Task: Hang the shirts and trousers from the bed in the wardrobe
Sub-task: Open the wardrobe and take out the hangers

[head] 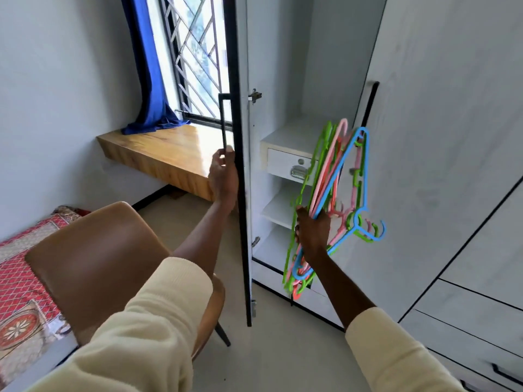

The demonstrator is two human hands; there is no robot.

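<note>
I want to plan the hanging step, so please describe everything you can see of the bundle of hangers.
The hangers are a bundle of thin plastic ones in green, pink, red-orange and blue, with notches along their arms. The right hand grips them together near the necks, in front of the open wardrobe compartment. The bundle is tilted, with the hooks pointing down and to the right and the wide ends spread above and below the hand. No clothes hang on them. Nothing but the hand touches them.

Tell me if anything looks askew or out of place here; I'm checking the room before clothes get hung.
Only one thing: the blue curtain is not hanging straight. Its lower end lies bunched on the wooden ledge under the window. The wardrobe door and the hangers look ordinary.
</note>
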